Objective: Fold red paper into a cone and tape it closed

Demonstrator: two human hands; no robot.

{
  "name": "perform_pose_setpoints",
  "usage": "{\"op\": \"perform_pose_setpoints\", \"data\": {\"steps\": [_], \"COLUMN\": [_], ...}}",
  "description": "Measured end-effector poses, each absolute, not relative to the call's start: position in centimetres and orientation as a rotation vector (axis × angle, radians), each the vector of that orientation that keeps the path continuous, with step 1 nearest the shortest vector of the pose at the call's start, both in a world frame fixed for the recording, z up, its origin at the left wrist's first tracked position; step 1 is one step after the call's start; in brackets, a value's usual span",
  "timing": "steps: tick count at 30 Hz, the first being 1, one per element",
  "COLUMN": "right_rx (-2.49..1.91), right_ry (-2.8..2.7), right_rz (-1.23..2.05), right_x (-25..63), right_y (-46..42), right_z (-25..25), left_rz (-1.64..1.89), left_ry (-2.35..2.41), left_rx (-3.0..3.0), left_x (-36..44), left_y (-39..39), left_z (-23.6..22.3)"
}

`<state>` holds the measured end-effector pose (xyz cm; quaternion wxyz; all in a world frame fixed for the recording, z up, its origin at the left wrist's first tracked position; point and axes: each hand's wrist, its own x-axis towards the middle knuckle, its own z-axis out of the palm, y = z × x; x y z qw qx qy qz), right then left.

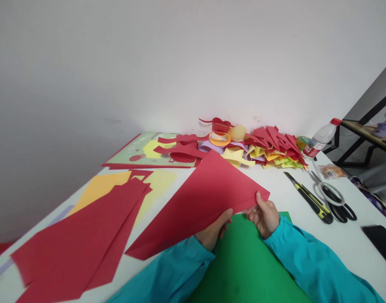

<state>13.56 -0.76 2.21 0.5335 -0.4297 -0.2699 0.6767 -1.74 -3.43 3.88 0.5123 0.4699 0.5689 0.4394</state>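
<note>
Holding red sheet (195,198) | left hand (214,230) clamped on lower edge | right hand (266,216) clamped (right corner)

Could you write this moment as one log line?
left hand: holding red sheet; right hand: pinching its right end; on table: green sheet, utility knife

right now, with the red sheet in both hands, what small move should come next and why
Perhaps lower the red sheet onto the green sheet: the left hand holds its near edge, the right hand pinches near a corner, and green shows below both.
</note>
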Motion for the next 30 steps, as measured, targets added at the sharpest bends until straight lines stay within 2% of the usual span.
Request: {"op": "perform_pose_setpoints", "data": {"steps": [22, 30], "right_rx": [-0.906, -0.898], "right_ry": [-0.559, -0.546], "right_rz": [1.546, 1.630], "right_x": [14.01, 14.40], "right_y": [-0.42, -0.23], "right_z": [2.16, 2.15], "left_rz": [1.096, 1.065], "left_ry": [1.312, 1.338], "left_rx": [0.954, 0.988], "left_x": [-2.14, -2.19], "left_y": [-2.97, -2.88], "left_z": [3.65, 3.46]}}
